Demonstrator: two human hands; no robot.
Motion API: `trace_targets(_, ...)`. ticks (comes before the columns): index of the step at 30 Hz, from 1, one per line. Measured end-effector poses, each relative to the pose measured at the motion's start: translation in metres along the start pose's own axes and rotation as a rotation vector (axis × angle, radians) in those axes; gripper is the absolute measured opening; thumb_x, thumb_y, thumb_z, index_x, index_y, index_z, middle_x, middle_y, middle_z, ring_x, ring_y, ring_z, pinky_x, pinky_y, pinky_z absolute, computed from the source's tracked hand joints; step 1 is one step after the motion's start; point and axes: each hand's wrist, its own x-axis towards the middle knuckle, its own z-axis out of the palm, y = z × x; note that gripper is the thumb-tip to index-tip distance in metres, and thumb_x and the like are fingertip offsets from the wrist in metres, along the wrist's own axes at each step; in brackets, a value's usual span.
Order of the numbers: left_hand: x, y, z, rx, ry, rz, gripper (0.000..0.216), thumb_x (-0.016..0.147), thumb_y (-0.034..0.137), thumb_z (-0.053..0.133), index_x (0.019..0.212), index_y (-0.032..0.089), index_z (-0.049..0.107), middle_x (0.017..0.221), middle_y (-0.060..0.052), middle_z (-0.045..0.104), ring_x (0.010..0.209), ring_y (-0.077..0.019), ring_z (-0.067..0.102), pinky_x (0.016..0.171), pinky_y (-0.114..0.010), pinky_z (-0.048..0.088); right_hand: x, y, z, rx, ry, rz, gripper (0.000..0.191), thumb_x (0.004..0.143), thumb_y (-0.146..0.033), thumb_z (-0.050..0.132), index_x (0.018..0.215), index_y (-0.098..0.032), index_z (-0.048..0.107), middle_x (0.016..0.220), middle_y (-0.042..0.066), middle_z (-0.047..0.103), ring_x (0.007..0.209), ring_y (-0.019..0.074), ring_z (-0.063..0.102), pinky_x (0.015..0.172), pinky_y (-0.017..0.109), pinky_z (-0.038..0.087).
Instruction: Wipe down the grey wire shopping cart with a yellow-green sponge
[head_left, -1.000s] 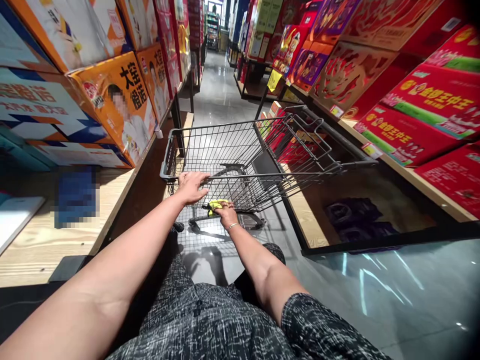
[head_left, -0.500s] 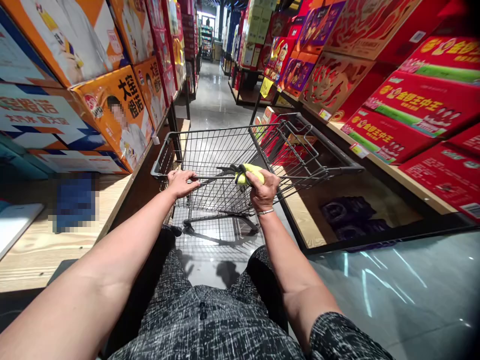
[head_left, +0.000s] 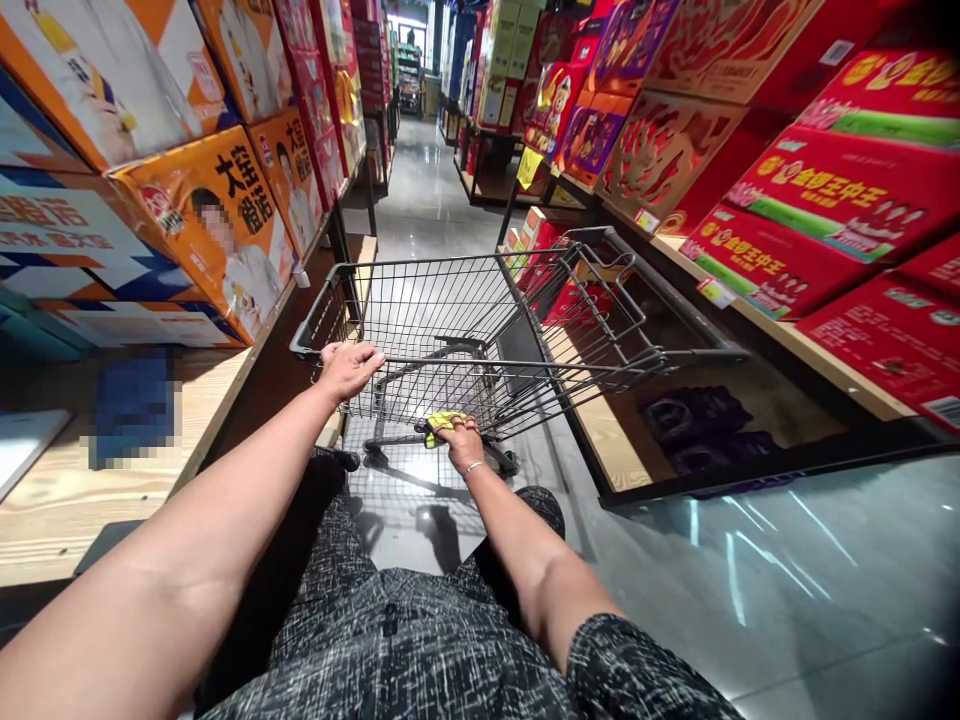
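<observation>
A dark wire shopping cart (head_left: 450, 262) stands sideways in front of me, with its handle end to the right. My left hand (head_left: 349, 370) is closed over the near top rail by the left corner, fingers pointing right. Low against the cart's near side, my right hand (head_left: 462, 446) is closed on a yellow cloth (head_left: 448, 424) with dark parts. The cloth is bunched up and partly covered by my fingers. It is at the lower wire side, just above the wheel frame; whether it touches the wire I cannot tell.
Orange drink boxes (head_left: 206, 225) are stacked on the left above a wooden shelf (head_left: 150, 500), where a blurred blue thing (head_left: 135, 407) lies. Red boxes (head_left: 832, 200) fill the right shelf, with dark purple packs (head_left: 694, 420) below. A tiled aisle (head_left: 420, 180) runs ahead.
My right hand has moved down and left with the yellow cloth, from the cart's top rail to its lower side. My left hand stays on the rail. The cart looks slightly shifted in view.
</observation>
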Motion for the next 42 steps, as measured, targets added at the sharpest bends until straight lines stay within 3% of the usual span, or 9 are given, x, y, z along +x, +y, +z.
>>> trace_targets(4,0.005,-0.011,-0.005,0.016,-0.026,-0.019,0.041,0.089,0.052,0.039,0.082,0.026,0.069,0.097,-0.002,0.072,0.103,-0.0239,0.057,0.108,-0.048,0.026,0.008,0.024,-0.032,-0.013,0.063,-0.017,0.037,0.086,-0.008,0.060,0.105,-0.036,0.076,0.115,0.003,0.063,0.095,0.0194,0.046,0.078,0.029,0.041)
trace_targets(7,0.006,-0.005,-0.006,0.037,0.003,-0.033,0.039,0.090,0.045,0.038,0.094,0.029,0.073,0.111,-0.002,0.072,0.117,-0.0260,0.054,0.111,-0.052,0.023,0.022,0.043,-0.076,-0.031,0.287,-0.048,0.030,0.090,-0.016,0.060,0.106,-0.035,0.077,0.111,0.004,0.063,0.094,0.0188,0.047,0.080,0.030,0.044)
trace_targets(11,0.002,0.030,0.001,0.017,0.016,0.102,0.041,0.093,0.041,0.040,0.120,0.031,0.068,0.131,-0.002,0.065,0.133,-0.0251,0.045,0.117,-0.053,0.017,0.028,0.060,-0.137,-0.096,0.584,-0.040,0.029,0.090,-0.017,0.060,0.108,-0.034,0.076,0.112,0.005,0.060,0.102,0.0204,0.048,0.087,0.033,0.047)
trace_targets(14,-0.002,0.066,0.010,-0.021,-0.066,0.240,0.046,0.094,0.045,0.043,0.135,0.030,0.058,0.141,-0.003,0.057,0.138,-0.0235,0.041,0.120,-0.052,0.014,0.022,0.067,-0.159,-0.143,0.683,0.015,0.034,0.089,-0.016,0.060,0.112,-0.036,0.075,0.116,0.006,0.059,0.107,0.0220,0.048,0.094,0.037,0.046)
trace_targets(18,-0.007,0.096,0.021,-0.023,-0.142,0.325,0.055,0.091,0.046,0.050,0.144,0.030,0.046,0.147,-0.004,0.052,0.139,-0.0243,0.041,0.120,-0.053,0.012,0.005,0.066,-0.129,-0.113,0.610,0.073,0.030,0.089,-0.017,0.058,0.104,-0.033,0.077,0.109,0.006,0.061,0.103,0.0231,0.049,0.091,0.039,0.047)
trace_targets(25,-0.005,0.094,0.025,-0.030,-0.157,0.320,0.048,0.086,0.044,0.057,0.132,0.031,0.054,0.137,-0.003,0.059,0.133,-0.0257,0.046,0.117,-0.052,0.013,-0.038,0.030,-0.019,-0.038,0.073,0.163,0.045,0.072,0.000,0.060,0.091,-0.037,0.078,0.104,0.004,0.066,0.091,0.0211,0.050,0.074,0.030,0.044)
trace_targets(30,-0.004,0.092,0.025,-0.039,-0.152,0.321,0.046,0.085,0.042,0.056,0.131,0.033,0.053,0.135,-0.002,0.059,0.131,-0.0260,0.047,0.116,-0.052,0.013,-0.038,0.021,-0.011,-0.017,0.077,0.166,0.049,0.065,0.004,0.060,0.087,-0.036,0.078,0.099,0.003,0.065,0.091,0.0204,0.049,0.074,0.027,0.044)
trace_targets(35,-0.002,0.090,0.027,-0.068,-0.126,0.281,0.039,0.085,0.041,0.055,0.123,0.034,0.057,0.125,-0.001,0.064,0.126,-0.0258,0.050,0.114,-0.052,0.014,-0.024,0.052,-0.074,-0.049,0.227,0.163,0.049,0.077,-0.001,0.055,0.109,-0.033,0.076,0.114,0.006,0.060,0.099,0.0228,0.047,0.086,0.034,0.046)
trace_targets(42,0.005,0.087,0.019,-0.087,-0.182,0.258,0.038,0.084,0.047,0.056,0.119,0.032,0.061,0.123,-0.001,0.065,0.122,-0.0272,0.052,0.113,-0.052,0.016,-0.015,0.105,-0.191,-0.198,0.902,0.174,0.032,0.087,-0.015,0.061,0.110,-0.033,0.075,0.116,0.008,0.055,0.108,0.0248,0.047,0.092,0.042,0.048)
